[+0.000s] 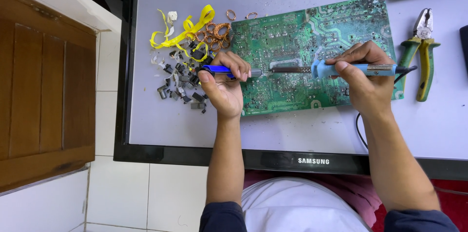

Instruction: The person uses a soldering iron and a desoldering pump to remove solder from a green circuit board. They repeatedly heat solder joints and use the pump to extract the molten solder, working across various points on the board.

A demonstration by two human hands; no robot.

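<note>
Head view: the left hand [223, 85] grips a blue-handled tool [229, 71], and the right hand [363, 73] clasps a blue soldering iron [336, 69]. Their tips meet end-to-end, lying crosswise over the green circuit board [292, 41] mid-surface.

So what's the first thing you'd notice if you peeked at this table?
The big green circuit board lying in the middle, with both hands working over it. The right hand holds a blue soldering iron to the board, and the left hand grips a blue-handled tool pointing at the same spot. Left of the board sits a heap of yellow strips, copper coils and grey bits.
</note>
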